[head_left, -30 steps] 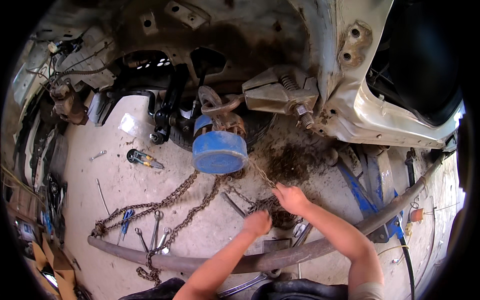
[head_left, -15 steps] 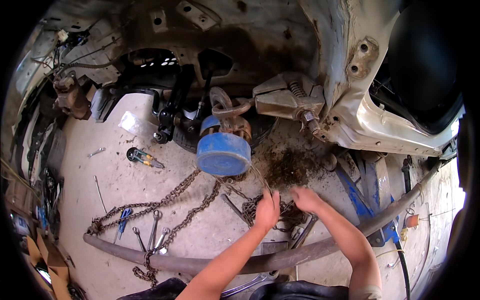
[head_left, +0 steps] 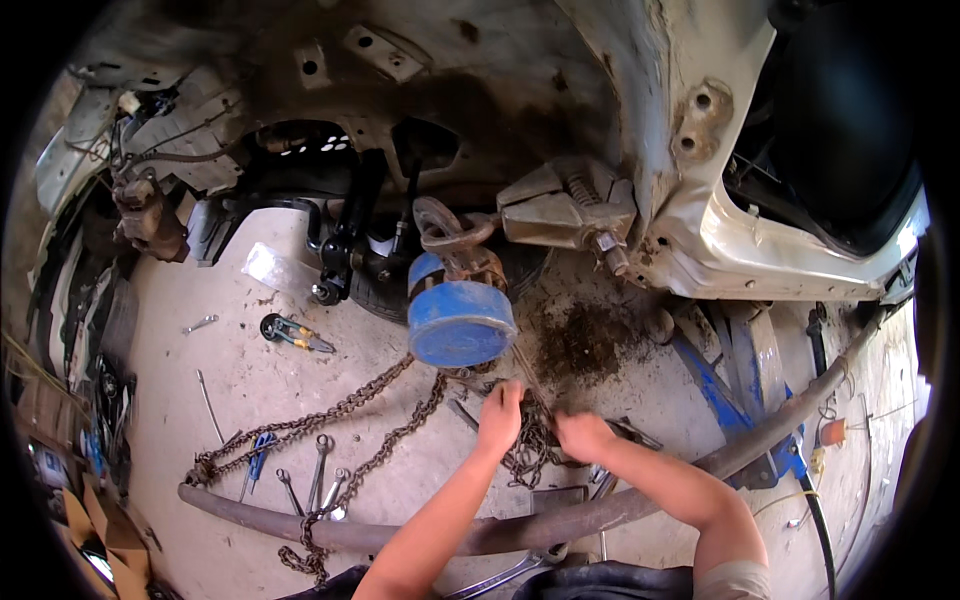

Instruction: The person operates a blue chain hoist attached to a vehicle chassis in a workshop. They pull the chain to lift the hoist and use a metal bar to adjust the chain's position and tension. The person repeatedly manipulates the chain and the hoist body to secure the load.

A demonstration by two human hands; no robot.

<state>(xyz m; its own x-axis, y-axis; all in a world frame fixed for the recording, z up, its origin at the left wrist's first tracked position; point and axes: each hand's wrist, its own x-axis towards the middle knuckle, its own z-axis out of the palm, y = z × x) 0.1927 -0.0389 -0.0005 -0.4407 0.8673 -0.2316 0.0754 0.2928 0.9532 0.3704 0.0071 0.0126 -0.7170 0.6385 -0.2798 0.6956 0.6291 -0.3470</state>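
A blue chain hoist [head_left: 462, 325] hangs by a rusty hook [head_left: 450, 228] from a metal pulling clamp [head_left: 568, 205] fixed to the car body. Below it, a thin hand chain [head_left: 530, 375] slants down between my hands. My right hand [head_left: 583, 437] is closed on this strand. To its left, my left hand [head_left: 503, 410] is also closed, its fingers against the chain; the exact grip is partly hidden. A heap of rusty chain [head_left: 530, 458] lies on the floor under both hands. Heavier chain [head_left: 395, 437] runs from the hoist to a long curved pipe [head_left: 300, 522].
Wrenches [head_left: 320, 470], a blue-handled screwdriver [head_left: 260, 455] and pliers [head_left: 305, 335] lie on the concrete floor. Dark dirt [head_left: 580, 340] is spread beyond my hands. At right stands a blue metal frame [head_left: 715, 385]. The car's sill [head_left: 780, 265] overhangs above it.
My left hand has moved left and down. My right hand has come lower and left, from apart onto the chain strand. The view has shifted slightly, with the hoist appearing lower and further right.
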